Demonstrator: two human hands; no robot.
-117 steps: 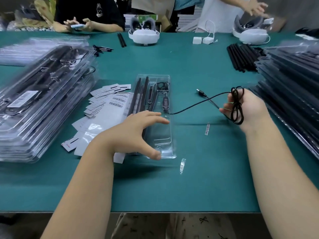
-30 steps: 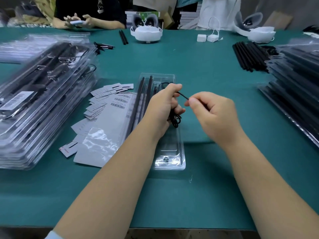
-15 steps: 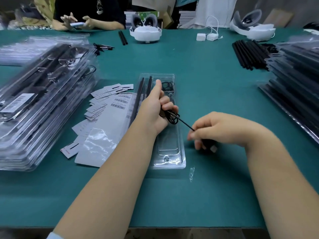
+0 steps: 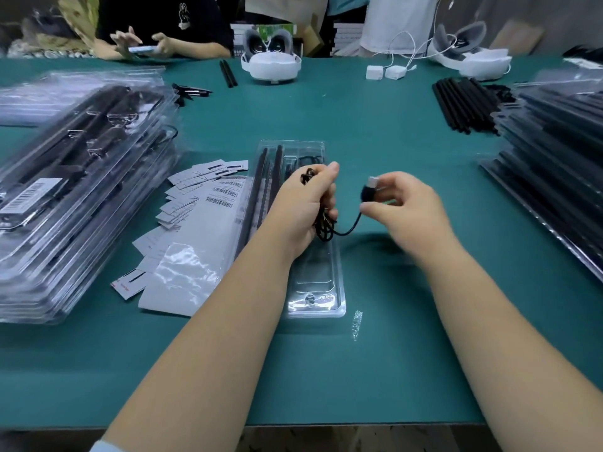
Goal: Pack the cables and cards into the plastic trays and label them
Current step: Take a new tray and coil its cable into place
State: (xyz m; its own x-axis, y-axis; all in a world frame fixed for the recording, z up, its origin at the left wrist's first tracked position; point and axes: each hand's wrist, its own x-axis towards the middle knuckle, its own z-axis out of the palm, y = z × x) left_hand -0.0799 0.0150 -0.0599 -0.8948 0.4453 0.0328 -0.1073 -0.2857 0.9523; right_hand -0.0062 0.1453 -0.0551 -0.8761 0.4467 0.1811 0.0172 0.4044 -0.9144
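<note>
One black cable (image 4: 326,223) is in hand above the clear plastic tray (image 4: 313,301). The left hand (image 4: 305,207) grips the coiled bundle, fingers curled closed around it, with loops showing above the thumb and below the little finger. A short free length runs from the lower loops to the plug (image 4: 370,190), which the right hand (image 4: 404,207) pinches between thumb and forefinger; the remaining fingers are loosely curled and hold nothing else.

The tray lies directly beneath the left fingers. Black strips (image 4: 261,190) already occupy its slots on the far side of the left knuckles.

Judged step: the coil is nearly finished, and seating the cable in the tray is not yet done. The next move calls for tucking the plug end against the bundle and lowering the coil into a free compartment without letting the loops spring apart.

Cards (image 4: 202,177) and a label sheet (image 4: 208,230) lie just beyond the left wrist. Stacks of trays (image 4: 75,190) stand well apart on both sides.
</note>
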